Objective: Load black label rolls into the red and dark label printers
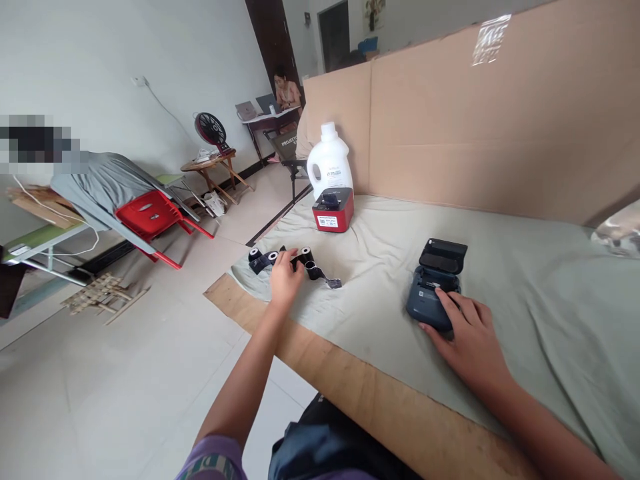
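My left hand [286, 279] has its fingers closed over the middle of a row of black ribbon rolls [307, 254] near the cloth's left edge. White cores show on some of the rolls, and a loose strip of ribbon trails off to the right. Part of the row is hidden behind my fingers. On the right, my right hand [470, 337] grips a dark blue portable label printer [425, 303], thumb along its near side and fingers on top. The printer's lid [443, 256] is raised, and its inner compartment is exposed.
A red and black box-shaped device [333, 213] stands before a white jug [331, 160]. Behind them rises a cardboard wall [490, 133]. The grey-green cloth [380, 293] leaves a wooden edge [350, 367] bare. One person sits at a far desk, another by a red chair [153, 220].
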`<state>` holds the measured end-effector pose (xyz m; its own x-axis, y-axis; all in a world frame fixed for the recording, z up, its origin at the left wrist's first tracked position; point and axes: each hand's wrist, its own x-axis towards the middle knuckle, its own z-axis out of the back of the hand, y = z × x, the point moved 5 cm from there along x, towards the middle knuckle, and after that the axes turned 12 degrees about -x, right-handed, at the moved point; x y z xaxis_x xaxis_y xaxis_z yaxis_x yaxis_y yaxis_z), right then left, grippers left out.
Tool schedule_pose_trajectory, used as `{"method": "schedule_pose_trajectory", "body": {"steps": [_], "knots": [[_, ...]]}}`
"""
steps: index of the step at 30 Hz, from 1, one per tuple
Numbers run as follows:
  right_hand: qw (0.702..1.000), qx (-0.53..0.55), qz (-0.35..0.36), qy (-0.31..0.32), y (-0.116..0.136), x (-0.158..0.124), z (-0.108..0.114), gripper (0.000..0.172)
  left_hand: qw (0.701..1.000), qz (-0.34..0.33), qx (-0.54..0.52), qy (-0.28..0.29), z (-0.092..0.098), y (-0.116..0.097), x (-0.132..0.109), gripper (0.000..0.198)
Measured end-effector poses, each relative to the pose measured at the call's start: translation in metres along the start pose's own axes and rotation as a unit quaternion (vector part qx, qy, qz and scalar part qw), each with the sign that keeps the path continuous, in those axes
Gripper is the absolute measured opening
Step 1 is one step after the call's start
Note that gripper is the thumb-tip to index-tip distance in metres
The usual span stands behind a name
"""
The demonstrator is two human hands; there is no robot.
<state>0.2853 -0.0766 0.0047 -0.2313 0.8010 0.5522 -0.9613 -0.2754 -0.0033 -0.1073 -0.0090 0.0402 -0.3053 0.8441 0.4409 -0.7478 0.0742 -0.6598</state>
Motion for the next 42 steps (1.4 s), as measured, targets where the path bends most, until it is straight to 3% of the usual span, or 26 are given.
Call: {"method": "schedule_pose_trajectory", "body": {"steps": [6,10,21,23,26,28,30,33,37,39,42], "knots": [[1.0,0.002,-0.004,-0.004,0.001,-0.001,0.001,0.068,0.987,0.0,0.082,0.137,-0.004,-0.005,0.045,0.044],[1.0,0.005,-0.005,-0.002,0.002,0.0,0.002,0.065,0.969,0.008,0.131,0.207,-0.004,-0.007,0.06,0.039],[1.0,0.01,-0.017,0.014,0.001,-0.001,0.0,0.063,0.962,-0.065,0.078,0.255,-0.011,-0.001,0.071,0.03],[1.0,0.011,-0.019,0.018,0.0,-0.002,-0.001,0.063,0.965,-0.064,0.069,0.245,-0.006,-0.004,0.074,0.031],[0.999,0.017,-0.023,0.015,0.0,-0.004,-0.005,0.067,0.984,-0.05,-0.001,0.169,0.015,-0.019,0.079,0.043],[0.999,0.026,-0.023,0.005,0.0,-0.004,-0.005,0.072,0.987,-0.031,-0.113,0.113,0.027,-0.037,0.078,0.053],[0.999,0.042,-0.02,-0.012,0.001,0.0,0.002,0.073,0.96,-0.005,-0.263,0.095,0.026,-0.064,0.069,0.06],[0.994,0.096,-0.014,-0.044,0.0,0.019,0.031,0.06,0.874,0.034,-0.458,0.159,-0.006,-0.119,0.04,0.062],[0.981,0.187,-0.04,-0.029,-0.013,0.065,0.081,0.029,0.769,0.101,-0.57,0.271,-0.073,-0.185,-0.013,0.059],[0.975,0.21,-0.046,0.052,-0.021,0.088,0.093,0.022,0.732,0.158,-0.601,0.28,-0.103,-0.199,-0.032,0.057],[0.959,0.219,-0.026,0.18,-0.025,0.109,0.092,0.022,0.699,0.242,-0.627,0.244,-0.134,-0.197,-0.048,0.061]]}}
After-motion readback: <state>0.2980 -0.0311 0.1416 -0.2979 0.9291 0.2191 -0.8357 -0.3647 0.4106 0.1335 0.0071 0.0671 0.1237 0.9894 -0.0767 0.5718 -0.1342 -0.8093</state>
